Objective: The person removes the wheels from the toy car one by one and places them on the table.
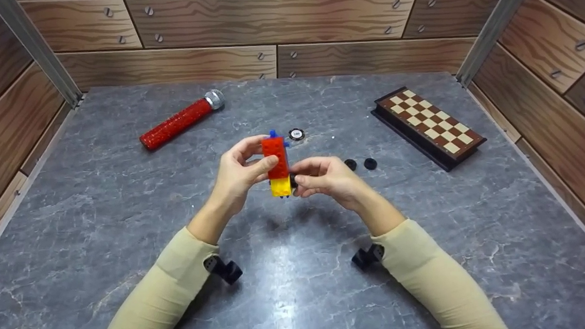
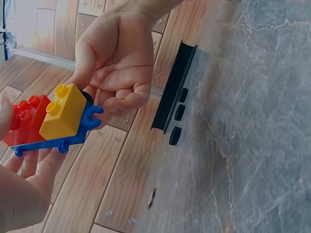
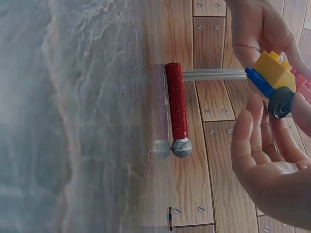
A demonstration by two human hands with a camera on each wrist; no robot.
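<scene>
My left hand [image 1: 241, 170] grips a toy block car made of a blue base [image 2: 46, 143], red bricks [image 1: 274, 156] and a yellow brick [image 2: 63, 111]. Its thumb lies over the red part. Against the car's side by the yellow end, my right hand [image 1: 328, 180] pinches a black wheel [image 3: 281, 102] between thumb and fingers. Whether the wheel is fixed to the base I cannot tell. Blue hooks [image 2: 92, 117] stick out at the yellow end. More black wheels [image 1: 370, 164] lie on the table beyond my right hand; the left wrist view shows three there.
A red glittery microphone [image 1: 179, 124] lies at the back left of the grey marbled table [image 1: 100, 235]. A poker chip [image 1: 297, 134] sits just beyond my hands. At the right stands a folded chessboard box [image 1: 427, 125]. Wood-patterned walls [image 1: 205, 25] enclose the back and sides.
</scene>
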